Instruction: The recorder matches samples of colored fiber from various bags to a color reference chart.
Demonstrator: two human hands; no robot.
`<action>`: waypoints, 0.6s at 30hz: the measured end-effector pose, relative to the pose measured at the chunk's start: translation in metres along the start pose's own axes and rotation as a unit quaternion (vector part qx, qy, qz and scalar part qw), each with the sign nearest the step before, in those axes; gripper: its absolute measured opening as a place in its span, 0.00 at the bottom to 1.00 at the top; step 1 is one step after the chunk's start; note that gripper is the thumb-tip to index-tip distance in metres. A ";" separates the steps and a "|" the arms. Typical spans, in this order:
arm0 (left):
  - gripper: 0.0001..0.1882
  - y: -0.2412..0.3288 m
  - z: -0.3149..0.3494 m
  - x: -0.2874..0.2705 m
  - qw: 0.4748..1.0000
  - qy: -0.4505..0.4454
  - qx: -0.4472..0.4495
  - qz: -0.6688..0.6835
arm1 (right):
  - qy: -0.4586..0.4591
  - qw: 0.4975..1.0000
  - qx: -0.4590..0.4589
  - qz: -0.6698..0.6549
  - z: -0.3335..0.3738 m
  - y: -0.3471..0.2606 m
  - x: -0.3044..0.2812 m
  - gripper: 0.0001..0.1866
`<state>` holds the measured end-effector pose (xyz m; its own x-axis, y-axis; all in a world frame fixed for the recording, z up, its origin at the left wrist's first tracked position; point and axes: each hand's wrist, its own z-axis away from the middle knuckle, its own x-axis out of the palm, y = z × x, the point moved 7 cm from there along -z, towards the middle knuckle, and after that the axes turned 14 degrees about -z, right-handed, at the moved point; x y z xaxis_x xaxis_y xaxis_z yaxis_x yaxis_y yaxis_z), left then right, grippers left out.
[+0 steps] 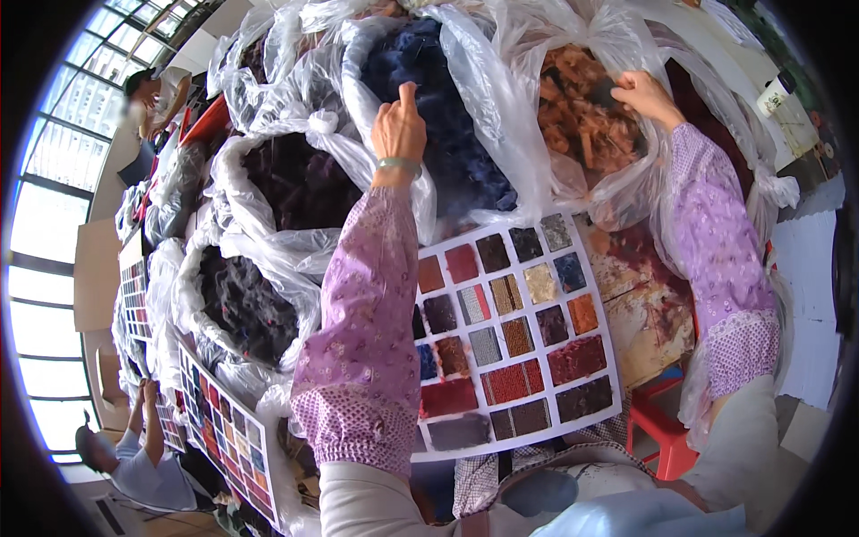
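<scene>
My left hand point(400, 130) is over a clear plastic bag of dark blue fibre point(465, 134). Its index finger is raised and the other fingers curl in; anything inside them is hidden. To the right, my right hand point(646, 97) pinches at the edge of a bag of orange-brown fibre point(582, 112). A dark wisp shows at its fingertips, too blurred to name. Below and between my forearms, a white sample board point(516, 268) carries rows of coloured fibre swatches.
Bags of dark purple fibre point(300, 182) and black fibre point(246, 300) stand left. Another swatch board point(228, 421) leans at lower left. Two other people work at far left. A red plastic stool point(662, 434) stands lower right; a white cup point(775, 94) sits upper right.
</scene>
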<state>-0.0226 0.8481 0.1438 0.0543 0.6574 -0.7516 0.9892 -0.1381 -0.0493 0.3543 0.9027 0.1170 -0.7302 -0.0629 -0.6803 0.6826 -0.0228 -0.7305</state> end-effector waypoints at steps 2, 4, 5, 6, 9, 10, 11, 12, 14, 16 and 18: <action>0.18 -0.016 0.002 0.000 0.994 -0.025 -0.082 0.062 | 0.082 0.986 -0.061 0.134 0.013 -0.019 -0.016 0.13; 0.18 -0.009 0.015 -0.017 0.995 -0.001 -0.051 0.081 | 0.057 0.997 -0.027 -0.046 0.018 -0.011 -0.021 0.12; 0.17 -0.016 0.013 -0.012 0.997 -0.039 -0.063 0.022 | 0.039 0.989 0.028 -0.138 0.023 -0.006 -0.022 0.13; 0.17 -0.022 0.022 -0.012 0.995 -0.039 -0.089 0.032 | 0.108 0.972 -0.021 0.209 0.022 -0.005 -0.033 0.13; 0.16 -0.010 0.031 -0.040 0.996 -0.025 -0.076 0.038 | 0.034 0.993 0.022 -0.109 0.033 -0.001 -0.020 0.13; 0.17 -0.023 0.037 -0.048 0.993 -0.046 -0.106 0.036 | 0.087 0.993 -0.014 0.079 0.034 -0.003 -0.035 0.13; 0.17 -0.041 0.048 -0.052 0.988 -0.067 -0.135 0.034 | 0.135 0.954 -0.061 0.261 0.036 -0.012 -0.041 0.14; 0.18 -0.047 0.075 -0.065 0.981 -0.102 -0.160 0.046 | 0.126 0.964 -0.100 0.212 0.057 -0.018 -0.034 0.14; 0.18 -0.046 0.095 -0.081 0.968 -0.142 -0.169 0.120 | 0.140 0.957 -0.190 0.167 0.112 -0.047 -0.042 0.13; 0.20 -0.088 0.162 -0.125 0.940 -0.250 -0.181 0.143 | 0.105 0.950 -0.289 0.061 0.168 -0.094 0.039 0.09; 0.21 -0.105 0.232 -0.136 0.896 -0.325 -0.228 0.199 | 0.047 0.935 -0.353 0.001 0.229 -0.124 0.097 0.05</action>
<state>-0.1650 0.6012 0.0986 0.4717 0.0318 -0.8812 0.8696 0.1485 0.4709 0.2057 0.6713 0.1551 -0.7514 0.0260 -0.6594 0.5178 0.6426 -0.5648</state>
